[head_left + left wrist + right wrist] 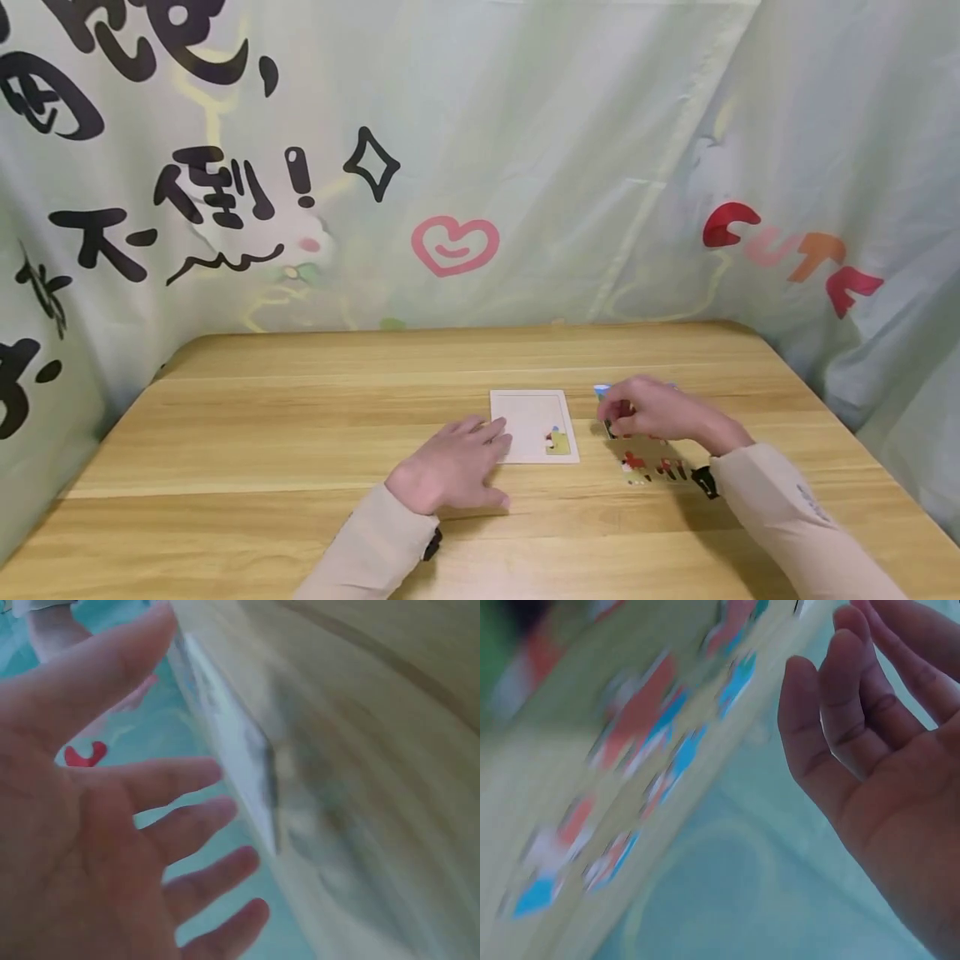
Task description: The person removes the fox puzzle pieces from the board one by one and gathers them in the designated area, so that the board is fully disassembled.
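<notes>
A white puzzle board [525,417] lies on the table, with a yellowish puzzle piece [557,442] in its lower right corner. My left hand [453,467] is at the board's left edge, its fingers spread and fairly straight. In the left wrist view the fingertips are beside the board [244,757], and the palm holds nothing. My right hand [656,408] hovers over colourful puzzle pieces [633,462] to the right of the board, fingers bent. The right wrist view shows several puzzle pieces [641,709] beside the hand. Whether thumb and index finger pinch a piece is hidden.
The wooden table [262,433] extends left and in front of the board. A printed pale curtain [525,167] hangs behind it and along both sides. Dark bands [705,482] show at both sleeve cuffs.
</notes>
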`<move>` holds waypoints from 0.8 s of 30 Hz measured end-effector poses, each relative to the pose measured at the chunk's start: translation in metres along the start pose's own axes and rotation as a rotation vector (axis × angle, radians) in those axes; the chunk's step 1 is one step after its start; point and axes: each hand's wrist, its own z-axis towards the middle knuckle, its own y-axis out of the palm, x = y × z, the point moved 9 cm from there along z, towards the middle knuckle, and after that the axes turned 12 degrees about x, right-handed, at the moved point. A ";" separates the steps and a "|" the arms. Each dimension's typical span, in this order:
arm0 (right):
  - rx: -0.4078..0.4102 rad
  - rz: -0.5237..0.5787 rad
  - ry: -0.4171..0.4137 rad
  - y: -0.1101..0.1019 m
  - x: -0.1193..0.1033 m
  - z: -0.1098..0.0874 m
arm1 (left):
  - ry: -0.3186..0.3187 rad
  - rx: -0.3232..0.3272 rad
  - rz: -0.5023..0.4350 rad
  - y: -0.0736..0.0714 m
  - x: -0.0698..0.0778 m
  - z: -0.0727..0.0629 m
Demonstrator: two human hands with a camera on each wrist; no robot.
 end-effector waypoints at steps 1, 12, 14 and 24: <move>0.002 -0.014 -0.019 0.004 -0.003 0.004 | -0.011 -0.018 -0.001 0.002 -0.003 -0.001; -0.004 -0.105 -0.079 0.037 -0.020 0.028 | -0.050 -0.064 0.008 0.014 -0.010 -0.006; -0.012 -0.111 -0.081 0.041 -0.021 0.030 | -0.054 -0.059 0.015 0.014 -0.010 -0.007; -0.001 -0.195 -0.099 0.050 -0.026 0.035 | -0.057 -0.035 0.057 0.015 -0.009 -0.007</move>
